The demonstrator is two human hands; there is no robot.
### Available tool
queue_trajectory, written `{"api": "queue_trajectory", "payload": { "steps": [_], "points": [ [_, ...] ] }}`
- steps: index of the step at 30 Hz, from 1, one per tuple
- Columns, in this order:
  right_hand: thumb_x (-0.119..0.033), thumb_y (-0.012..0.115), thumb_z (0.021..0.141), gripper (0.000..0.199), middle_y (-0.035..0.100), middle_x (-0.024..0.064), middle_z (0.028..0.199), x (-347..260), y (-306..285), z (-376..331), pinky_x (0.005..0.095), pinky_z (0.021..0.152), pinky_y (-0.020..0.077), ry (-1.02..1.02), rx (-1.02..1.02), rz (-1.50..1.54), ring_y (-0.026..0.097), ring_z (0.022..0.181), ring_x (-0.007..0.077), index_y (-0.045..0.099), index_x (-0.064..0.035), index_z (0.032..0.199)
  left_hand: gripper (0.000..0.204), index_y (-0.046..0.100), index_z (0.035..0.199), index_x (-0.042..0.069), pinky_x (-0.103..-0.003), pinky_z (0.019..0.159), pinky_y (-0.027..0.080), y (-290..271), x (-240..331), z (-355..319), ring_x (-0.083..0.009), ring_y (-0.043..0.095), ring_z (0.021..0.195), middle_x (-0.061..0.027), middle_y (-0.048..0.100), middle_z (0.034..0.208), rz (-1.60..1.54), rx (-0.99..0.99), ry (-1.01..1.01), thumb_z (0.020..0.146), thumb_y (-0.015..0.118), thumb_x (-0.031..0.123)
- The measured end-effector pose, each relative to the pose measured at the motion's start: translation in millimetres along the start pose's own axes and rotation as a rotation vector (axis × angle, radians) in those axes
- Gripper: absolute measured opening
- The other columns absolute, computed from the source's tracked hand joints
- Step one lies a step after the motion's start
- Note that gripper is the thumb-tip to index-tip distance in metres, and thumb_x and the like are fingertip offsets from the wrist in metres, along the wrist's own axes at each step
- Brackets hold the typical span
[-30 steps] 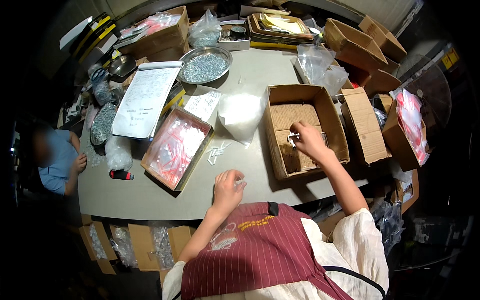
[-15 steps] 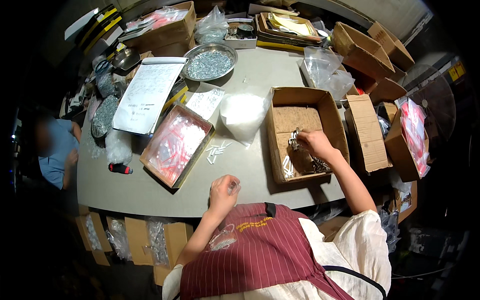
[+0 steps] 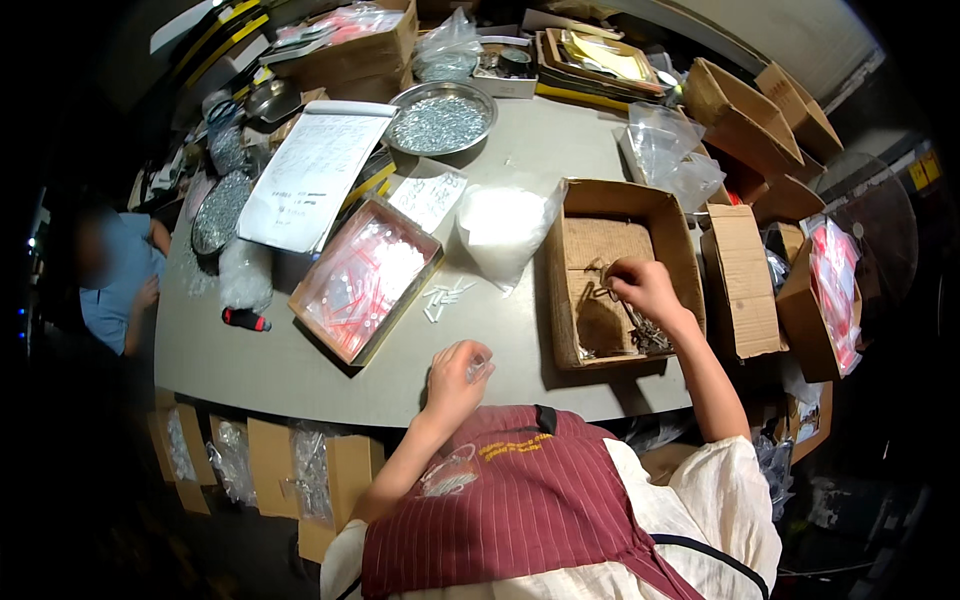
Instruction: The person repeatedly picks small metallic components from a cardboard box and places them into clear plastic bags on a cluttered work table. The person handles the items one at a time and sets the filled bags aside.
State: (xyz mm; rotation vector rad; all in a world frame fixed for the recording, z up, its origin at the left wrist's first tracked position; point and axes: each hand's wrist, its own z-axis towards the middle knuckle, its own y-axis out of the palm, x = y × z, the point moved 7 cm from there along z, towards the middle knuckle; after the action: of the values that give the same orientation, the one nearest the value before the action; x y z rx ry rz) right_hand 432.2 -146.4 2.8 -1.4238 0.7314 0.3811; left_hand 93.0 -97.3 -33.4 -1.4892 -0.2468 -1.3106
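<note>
My left hand (image 3: 458,380) is closed at the table's near edge around a small piece of clear plastic (image 3: 480,365), seemingly a little bag. Over the open cardboard box (image 3: 604,240), my right hand (image 3: 645,288) pinches small metal pieces (image 3: 604,280), thin and partly curved; their exact kind is too small to tell. More dark metal pieces (image 3: 650,337) lie in the box's near right corner, partly behind my right wrist. Several white plastic plugs (image 3: 440,300) lie loose on the table between my hands and a shallow box (image 3: 300,297) of red-edged clear bags.
A bulging white plastic bag (image 3: 497,235) stands against the cardboard box. Farther back are a metal bowl (image 3: 486,142) of small screws and a notepad (image 3: 315,165). Cartons (image 3: 740,280) crowd the right side. At the far left sits another person (image 3: 125,275) in blue.
The view has shifted slightly. My right hand stays over the box, its fingers turned a little with the metal pieces. Bright pieces in the box's near left corner show less. My left hand keeps its grip.
</note>
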Motion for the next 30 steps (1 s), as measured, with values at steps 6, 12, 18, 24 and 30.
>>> {"api": "queue_trajectory", "payload": {
  "steps": [6,12,18,24,30],
  "points": [
    [-0.004,0.068,0.094,0.008,0.067,0.0047,0.081,-83.4,23.8,-20.0,0.0241,0.062,0.0509,0.134,-0.136,0.778,0.061,0.067,0.0092,0.068,0.0041,0.096,0.021,0.063,0.094,0.006,-0.043,0.076,0.050,6.0,29.1,24.1,-0.0330,0.067,0.084,-0.0109,0.069,0.087,-0.166,-0.065,-0.043,0.081,0.079,0.011],
    [-0.008,0.071,0.093,0.017,0.072,0.0040,0.090,-164.8,78.6,-45.6,0.0253,0.065,0.0512,-0.222,-0.253,0.390,0.063,0.074,0.0091,0.071,0.0016,0.106,0.026,0.055,0.096,0.000,-0.047,0.071,0.046,7.7,42.3,32.2,-0.0413,0.060,0.085,-0.0196,0.061,0.087,-0.252,-0.036,0.051,0.075,0.069,-0.002],
    [-0.004,0.069,0.081,0.039,0.069,0.0162,0.090,-179.1,99.1,-52.6,0.0373,0.067,0.0541,-0.293,-0.586,0.097,0.064,0.069,0.0270,0.070,-0.0041,0.120,0.028,0.057,0.100,0.001,-0.041,0.080,0.051,-9.4,44.2,20.1,-0.0351,0.064,0.089,-0.0157,0.064,0.091,-0.308,-0.097,0.100,0.074,0.066,-0.005],
    [-0.003,0.069,0.077,0.025,0.063,0.0136,0.095,-219.1,75.1,-46.5,0.0461,0.076,0.0517,-0.533,-0.255,-0.014,0.062,0.090,0.0364,0.070,-0.0049,0.102,0.023,0.064,0.110,0.000,-0.030,0.085,0.052,-10.3,17.9,12.0,-0.0134,0.067,0.101,-0.0061,0.072,0.104,-0.615,-0.241,-0.064,0.088,0.071,0.001],
    [-0.003,0.067,0.087,0.016,0.063,0.0152,0.105,-223.5,79.6,-35.3,0.0421,0.083,0.0540,-0.460,-0.140,0.102,0.066,0.096,0.0352,0.061,-0.0018,0.103,0.024,0.067,0.119,-0.005,-0.027,0.090,0.054,-52.7,0.8,-0.9,-0.0122,0.067,0.101,-0.0085,0.073,0.109,-0.862,-0.089,-0.257,0.096,0.065,0.001]
  ]
}}
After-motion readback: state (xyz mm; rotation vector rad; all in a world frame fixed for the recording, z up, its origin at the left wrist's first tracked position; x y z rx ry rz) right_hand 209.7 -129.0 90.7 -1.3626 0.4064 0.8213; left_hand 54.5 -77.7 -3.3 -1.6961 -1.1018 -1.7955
